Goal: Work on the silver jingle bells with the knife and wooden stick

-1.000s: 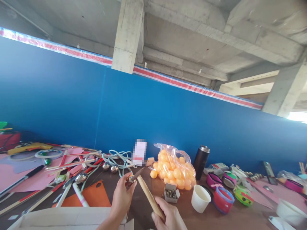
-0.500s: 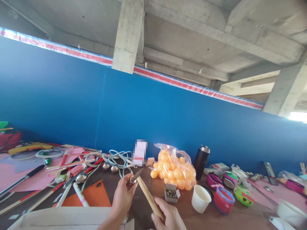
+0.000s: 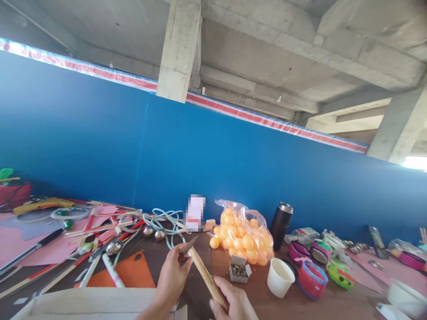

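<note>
My right hand (image 3: pixel 233 300) grips the wooden handle of a hammer (image 3: pixel 206 275) near its lower end. Its dark, wedge-shaped head lies across the handle's far end, beside the fingers of my left hand (image 3: pixel 174 269). Those fingers are closed around a small shiny metal piece that looks like a silver bell (image 3: pixel 183 258); they mostly hide it. Just right of the hammer stands a small open box (image 3: pixel 239 271) full of little metal parts. Two silver bells (image 3: pixel 154 233) sit on the table behind my left hand.
Behind the hammer lies a clear bag of orange balls (image 3: pixel 247 240), next to a black bottle (image 3: pixel 281 226). A white cup (image 3: pixel 280 278) and colourful wrist straps (image 3: pixel 312 278) are at right. Sticks, ropes and orange felt (image 3: pixel 133 269) crowd the left; cardboard (image 3: pixel 100 304) lies in front.
The shiny metal in my left fingers shows less than before. Both hands and the hammer keep nearly the same place; the view has shifted very slightly.
</note>
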The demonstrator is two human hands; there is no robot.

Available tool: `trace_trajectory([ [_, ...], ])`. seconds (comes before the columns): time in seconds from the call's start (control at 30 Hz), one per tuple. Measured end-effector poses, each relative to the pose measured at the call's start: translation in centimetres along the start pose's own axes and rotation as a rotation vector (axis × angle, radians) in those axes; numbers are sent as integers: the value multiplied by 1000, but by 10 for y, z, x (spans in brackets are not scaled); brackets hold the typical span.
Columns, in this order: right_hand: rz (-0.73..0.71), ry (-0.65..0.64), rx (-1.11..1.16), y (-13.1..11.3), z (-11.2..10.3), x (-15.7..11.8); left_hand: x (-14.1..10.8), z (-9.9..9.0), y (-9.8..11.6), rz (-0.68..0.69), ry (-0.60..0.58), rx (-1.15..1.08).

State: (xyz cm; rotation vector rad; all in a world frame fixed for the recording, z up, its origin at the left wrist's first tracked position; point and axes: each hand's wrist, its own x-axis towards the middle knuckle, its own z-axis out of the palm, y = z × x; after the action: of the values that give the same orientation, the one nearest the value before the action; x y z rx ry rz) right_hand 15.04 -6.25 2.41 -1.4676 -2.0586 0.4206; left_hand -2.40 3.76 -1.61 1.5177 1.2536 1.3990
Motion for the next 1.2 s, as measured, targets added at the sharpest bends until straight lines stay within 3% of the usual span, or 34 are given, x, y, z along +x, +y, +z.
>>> trace_trajectory([
  [0.57,50,-30,-26,-3,-1,0,-7,-4,15,-88,-114,186],
  [1.2,27,-38,-49,-3,-1,0,-6,-4,16,-94,-126,211],
])
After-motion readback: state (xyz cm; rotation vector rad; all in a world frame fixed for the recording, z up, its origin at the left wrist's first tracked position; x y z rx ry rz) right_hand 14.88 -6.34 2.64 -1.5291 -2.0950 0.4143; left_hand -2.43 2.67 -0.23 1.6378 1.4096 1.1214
